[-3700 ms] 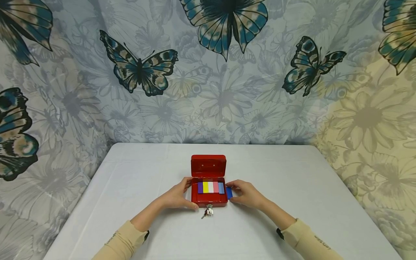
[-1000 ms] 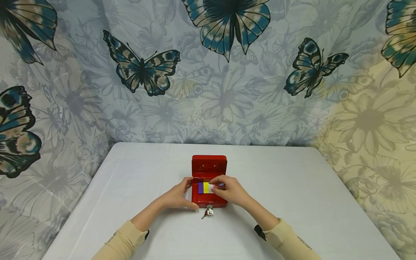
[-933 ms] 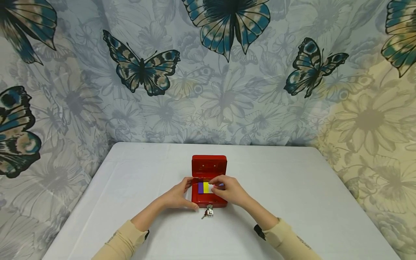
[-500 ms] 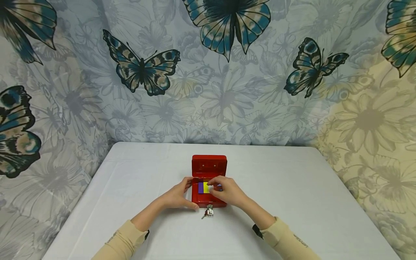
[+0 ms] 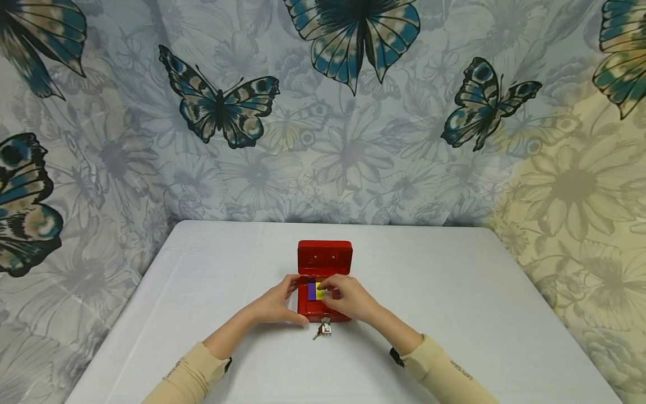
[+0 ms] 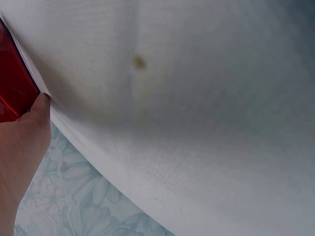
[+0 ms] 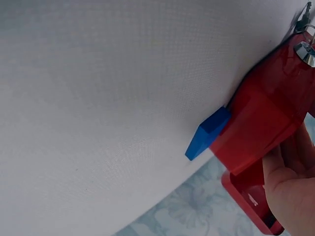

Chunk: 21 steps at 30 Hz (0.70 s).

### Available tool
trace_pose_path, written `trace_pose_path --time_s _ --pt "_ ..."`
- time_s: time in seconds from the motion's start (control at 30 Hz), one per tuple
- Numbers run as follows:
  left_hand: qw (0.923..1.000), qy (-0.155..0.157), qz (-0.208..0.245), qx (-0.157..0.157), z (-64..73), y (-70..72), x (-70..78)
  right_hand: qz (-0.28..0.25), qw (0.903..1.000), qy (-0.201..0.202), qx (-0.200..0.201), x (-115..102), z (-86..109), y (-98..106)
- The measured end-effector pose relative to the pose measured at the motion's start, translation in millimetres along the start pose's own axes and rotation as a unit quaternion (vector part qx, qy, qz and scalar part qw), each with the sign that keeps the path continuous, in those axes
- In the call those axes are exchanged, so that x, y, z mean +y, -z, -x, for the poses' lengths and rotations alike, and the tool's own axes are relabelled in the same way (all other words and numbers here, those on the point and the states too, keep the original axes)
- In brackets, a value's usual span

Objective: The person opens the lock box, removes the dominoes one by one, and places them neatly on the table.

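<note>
A small red cash box (image 5: 324, 316) stands on the white table with its lid raised. Inside it are a purple block (image 5: 311, 292) and a yellow block (image 5: 318, 293); my right hand hides the others. My left hand (image 5: 275, 303) grips the box's left side, fingers at the back corner and thumb at the front corner. Reaching in from the right, my right hand (image 5: 350, 297) has its bent fingertips over the blocks around the yellow one; I cannot tell whether they pinch one. A blue block (image 7: 208, 133) stands outside against the box's right wall.
From the box front hangs a lock with keys (image 5: 323, 327). The white table (image 5: 227, 252) runs back to a butterfly-patterned cloth (image 5: 348, 163). Behind the box body, the raised lid (image 5: 324, 257) leans up.
My right hand has left the blue block beside the box, moved over the box's inside, and shifted slowly left across the blocks. My left hand has stayed in place.
</note>
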State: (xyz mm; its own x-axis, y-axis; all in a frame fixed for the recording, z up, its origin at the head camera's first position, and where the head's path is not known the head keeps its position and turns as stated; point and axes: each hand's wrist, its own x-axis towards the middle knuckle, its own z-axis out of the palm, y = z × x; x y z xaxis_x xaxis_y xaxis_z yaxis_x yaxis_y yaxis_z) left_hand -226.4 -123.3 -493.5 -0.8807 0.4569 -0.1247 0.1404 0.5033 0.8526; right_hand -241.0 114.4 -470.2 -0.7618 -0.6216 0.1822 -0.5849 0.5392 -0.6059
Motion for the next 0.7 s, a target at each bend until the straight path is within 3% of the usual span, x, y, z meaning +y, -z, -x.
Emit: trace_pose_path --time_s 0.7 --pt "0.9999 -0.007 0.004 -0.007 0.5 0.3 0.1 0.067 0.9939 0.045 -0.075 -1.2 -3.4 -8.4"
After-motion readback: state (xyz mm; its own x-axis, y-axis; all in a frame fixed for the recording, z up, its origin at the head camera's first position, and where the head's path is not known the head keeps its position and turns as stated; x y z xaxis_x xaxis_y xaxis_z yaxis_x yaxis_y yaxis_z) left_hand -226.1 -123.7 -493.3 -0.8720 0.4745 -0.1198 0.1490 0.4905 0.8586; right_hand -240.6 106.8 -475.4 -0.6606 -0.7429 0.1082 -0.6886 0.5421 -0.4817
